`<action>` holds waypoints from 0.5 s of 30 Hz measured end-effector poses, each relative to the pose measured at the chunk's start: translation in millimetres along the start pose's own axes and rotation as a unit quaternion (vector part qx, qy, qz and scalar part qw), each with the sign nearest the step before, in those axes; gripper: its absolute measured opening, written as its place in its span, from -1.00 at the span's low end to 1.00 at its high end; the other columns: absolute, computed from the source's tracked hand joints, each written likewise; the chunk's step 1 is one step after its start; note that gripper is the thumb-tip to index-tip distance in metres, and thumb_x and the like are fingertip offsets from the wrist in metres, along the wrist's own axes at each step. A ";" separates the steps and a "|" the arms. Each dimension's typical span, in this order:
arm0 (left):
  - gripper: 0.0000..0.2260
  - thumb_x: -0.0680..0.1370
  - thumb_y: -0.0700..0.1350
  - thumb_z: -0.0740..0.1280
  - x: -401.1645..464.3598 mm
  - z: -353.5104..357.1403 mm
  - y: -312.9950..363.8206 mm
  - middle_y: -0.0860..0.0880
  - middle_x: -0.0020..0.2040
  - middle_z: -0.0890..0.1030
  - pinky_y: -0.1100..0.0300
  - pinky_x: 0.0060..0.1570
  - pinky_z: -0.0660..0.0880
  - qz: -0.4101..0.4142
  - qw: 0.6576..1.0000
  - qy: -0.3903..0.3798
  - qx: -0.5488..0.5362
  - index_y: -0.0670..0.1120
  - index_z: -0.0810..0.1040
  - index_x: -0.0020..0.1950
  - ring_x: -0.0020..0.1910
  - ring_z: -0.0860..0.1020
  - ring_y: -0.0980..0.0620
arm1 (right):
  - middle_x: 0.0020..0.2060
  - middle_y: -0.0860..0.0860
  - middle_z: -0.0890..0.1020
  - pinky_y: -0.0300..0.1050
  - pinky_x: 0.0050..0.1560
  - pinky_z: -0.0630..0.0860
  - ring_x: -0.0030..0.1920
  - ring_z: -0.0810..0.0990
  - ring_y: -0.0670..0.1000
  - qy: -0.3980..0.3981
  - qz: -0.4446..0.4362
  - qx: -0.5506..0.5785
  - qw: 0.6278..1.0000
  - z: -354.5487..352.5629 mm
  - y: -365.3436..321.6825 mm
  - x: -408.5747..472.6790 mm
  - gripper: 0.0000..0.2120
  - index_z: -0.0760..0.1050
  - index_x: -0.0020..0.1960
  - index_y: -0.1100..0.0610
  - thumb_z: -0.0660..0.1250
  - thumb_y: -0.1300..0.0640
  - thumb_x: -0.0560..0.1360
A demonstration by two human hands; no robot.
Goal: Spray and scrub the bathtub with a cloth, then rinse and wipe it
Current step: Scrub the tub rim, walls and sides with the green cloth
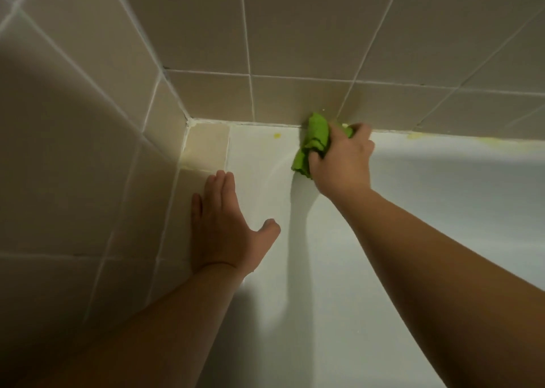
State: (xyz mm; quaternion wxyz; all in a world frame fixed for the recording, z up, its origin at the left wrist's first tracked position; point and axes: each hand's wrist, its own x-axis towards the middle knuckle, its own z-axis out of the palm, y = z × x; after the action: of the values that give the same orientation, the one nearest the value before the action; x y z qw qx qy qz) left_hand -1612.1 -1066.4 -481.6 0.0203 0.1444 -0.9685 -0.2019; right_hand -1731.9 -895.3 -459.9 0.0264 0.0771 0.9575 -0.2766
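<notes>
Green cloth (317,139) bunched in right hand (342,163) fingers — left hand (221,225) flat, fingers straight.

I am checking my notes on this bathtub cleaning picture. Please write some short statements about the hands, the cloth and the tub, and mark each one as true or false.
1. The right hand grips a green cloth. True.
2. The cloth is pressed near the seam where the bathtub meets the tiled wall. True.
3. The left hand holds a spray bottle. False: it holds nothing and rests flat, fingers straight, by the tub's corner.
4. The cloth is blue. False: it is bright green.
5. A yellowish spot lies on the tub rim left of the cloth. True.
</notes>
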 end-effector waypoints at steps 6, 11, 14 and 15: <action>-0.09 0.40 0.31 0.38 6.1 6.3 2.8 -0.09 0.64 0.22 -0.16 0.60 0.03 0.017 0.997 -0.012 0.070 -0.08 0.22 0.64 0.64 0.11 -0.08 | 0.36 0.14 0.30 0.08 0.25 0.40 0.23 0.32 0.22 -0.015 -0.054 -0.036 0.998 14.0 -27.7 -8.3 -0.58 0.42 0.42 0.03 0.29 -0.02 0.59; -0.07 0.39 0.33 0.27 8.7 5.2 5.7 -0.12 0.65 0.20 -0.20 0.58 0.07 0.015 0.995 -0.025 0.097 -0.10 0.19 0.65 0.64 0.11 -0.12 | 0.29 0.12 0.29 0.05 0.24 0.42 0.25 0.33 0.20 -0.085 -0.130 -0.072 0.985 12.9 -45.9 8.8 -0.68 0.52 0.29 0.03 0.30 -0.05 0.59; -0.07 0.41 0.32 0.29 10.4 4.2 5.3 -0.07 0.68 0.12 -0.16 0.61 -0.03 0.013 0.995 -0.042 0.085 -0.07 0.12 0.67 0.66 0.02 -0.06 | 0.32 0.14 0.28 0.03 0.21 0.40 0.27 0.33 0.25 -0.062 -0.088 -0.100 0.989 1.9 -29.1 14.2 -0.72 0.52 0.24 0.05 0.27 -0.04 0.60; -0.07 0.42 0.32 0.31 11.1 3.9 5.2 -0.05 0.69 0.09 -0.14 0.61 -0.07 0.012 0.995 -0.048 0.082 -0.05 0.09 0.68 0.67 -0.01 -0.04 | 0.34 0.14 0.28 0.02 0.18 0.39 0.28 0.32 0.25 -0.055 -0.084 -0.111 0.989 1.3 -25.0 12.0 -0.72 0.51 0.25 0.05 0.26 -0.05 0.61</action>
State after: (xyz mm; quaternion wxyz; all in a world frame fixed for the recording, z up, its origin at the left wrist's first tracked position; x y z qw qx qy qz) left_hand -1624.5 -1063.6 -483.3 -0.0351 0.1239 -0.9833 -0.1285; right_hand -1747.8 -915.2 -448.9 0.0640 -0.0219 0.9825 -0.1736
